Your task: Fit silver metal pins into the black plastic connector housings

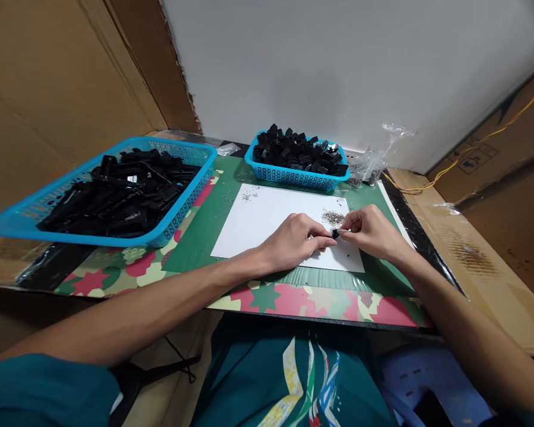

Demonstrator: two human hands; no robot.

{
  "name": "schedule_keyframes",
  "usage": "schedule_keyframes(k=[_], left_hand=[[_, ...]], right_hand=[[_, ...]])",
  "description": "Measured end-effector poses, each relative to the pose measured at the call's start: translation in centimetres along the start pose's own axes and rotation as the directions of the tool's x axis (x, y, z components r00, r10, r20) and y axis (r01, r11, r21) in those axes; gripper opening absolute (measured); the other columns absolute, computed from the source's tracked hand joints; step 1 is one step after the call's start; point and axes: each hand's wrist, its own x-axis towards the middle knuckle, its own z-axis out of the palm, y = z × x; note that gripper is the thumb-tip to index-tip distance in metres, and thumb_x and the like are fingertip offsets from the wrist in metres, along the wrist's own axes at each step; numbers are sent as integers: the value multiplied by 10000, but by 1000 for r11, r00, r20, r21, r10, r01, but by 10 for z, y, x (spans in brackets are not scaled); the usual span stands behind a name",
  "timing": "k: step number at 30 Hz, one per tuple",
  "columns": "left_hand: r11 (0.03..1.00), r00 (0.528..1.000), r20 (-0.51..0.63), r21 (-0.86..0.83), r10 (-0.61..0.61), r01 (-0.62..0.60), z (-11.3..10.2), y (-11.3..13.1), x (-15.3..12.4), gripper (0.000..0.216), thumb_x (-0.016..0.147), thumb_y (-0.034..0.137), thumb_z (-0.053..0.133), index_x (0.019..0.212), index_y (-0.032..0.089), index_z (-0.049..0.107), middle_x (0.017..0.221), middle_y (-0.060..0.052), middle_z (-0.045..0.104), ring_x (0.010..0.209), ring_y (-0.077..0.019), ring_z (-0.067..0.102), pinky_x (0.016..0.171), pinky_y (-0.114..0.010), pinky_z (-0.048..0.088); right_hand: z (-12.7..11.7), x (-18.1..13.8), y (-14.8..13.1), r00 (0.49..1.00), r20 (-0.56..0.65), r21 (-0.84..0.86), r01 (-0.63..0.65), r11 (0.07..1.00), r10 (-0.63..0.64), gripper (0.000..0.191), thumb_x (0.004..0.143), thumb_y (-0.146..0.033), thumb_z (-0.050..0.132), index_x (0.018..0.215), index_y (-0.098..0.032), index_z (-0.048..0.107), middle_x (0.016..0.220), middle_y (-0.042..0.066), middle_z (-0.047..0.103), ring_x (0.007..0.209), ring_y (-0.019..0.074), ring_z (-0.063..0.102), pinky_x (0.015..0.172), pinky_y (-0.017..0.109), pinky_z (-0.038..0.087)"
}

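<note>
Over the white sheet (249, 222), my left hand (296, 240) pinches a small black plastic part (335, 233) between thumb and fingertips. My right hand (368, 231) meets it from the other side, its fingers closed at the same part. A thin, light-coloured sliver shows at the right fingertips, too small to name. Just behind the fingers lies a pile of tiny metal pieces (333, 217). A looser scatter of similar tiny pieces (250, 194) is at the sheet's far left corner.
A large blue basket (160, 234) of long black parts stands at the left. Behind the sheet, a smaller blue basket (293, 175) is heaped with small black pieces. Clear plastic bags (367, 166) sit beside it. A yellow cable (476, 142) runs along the cardboard at the right.
</note>
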Motion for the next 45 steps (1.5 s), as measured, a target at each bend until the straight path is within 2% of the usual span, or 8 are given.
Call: schedule_keyframes(k=[9,12,15,17,20,24,28,45], left_hand=[[995,999,12,90,35,-36,0,8,-1,210,925,324,733,910,156,858,698,-65,781,603,-171,679,632,-295,484],[992,999,9,125,36,-37,-1,10,-1,165,895,297,768,910,163,862,760,-68,802,679,-186,710,658,-296,488],[989,999,3,146,33,-33,-1,11,-1,140,882,277,779,896,168,865,766,-64,804,672,-179,703,651,-294,482],[989,1000,-6,144,22,-21,-2,11,-1,138,886,270,773,904,171,866,772,-62,806,658,-172,699,641,-291,481],[989,1000,-19,149,15,-12,-2,10,0,131,886,257,770,925,180,868,792,-62,812,667,-170,698,644,-286,490],[989,1000,-12,151,-5,6,-3,10,0,144,885,264,769,949,182,868,780,-62,808,653,-171,695,624,-277,501],[993,997,-11,95,-75,76,-2,10,0,161,881,252,763,975,165,860,778,-63,810,653,-175,727,632,-268,534],[993,996,6,75,-90,90,-2,11,0,155,876,217,729,930,163,864,803,-72,818,648,-167,732,570,-236,520]], right_hand=[[-24,4,13,975,201,-24,97,995,-90,306,944,-360,621,776,-167,789,517,-41,405,515,105,295,495,306,193],[-33,5,23,995,36,-145,98,985,-93,317,968,-283,547,853,-159,815,580,0,569,515,115,379,518,301,258],[-36,6,30,961,-218,-186,128,974,-168,314,965,-255,529,932,-171,830,890,84,775,662,165,605,642,316,433],[-35,7,31,918,-356,-122,139,983,-174,276,953,-314,593,895,-182,828,998,105,804,803,219,703,755,360,519],[-29,7,26,894,-448,149,84,985,-8,247,864,-397,746,795,-166,799,824,113,804,764,250,758,749,394,603],[-16,8,14,964,-228,577,18,816,140,408,737,-518,878,806,-142,736,736,115,783,660,243,777,670,383,672],[-6,10,11,994,-16,622,-74,780,107,477,707,-578,894,780,-152,691,681,90,759,654,240,786,635,347,678],[-7,6,12,999,-29,525,-25,851,46,423,747,-544,881,771,-156,712,725,87,764,689,253,799,649,345,699]])
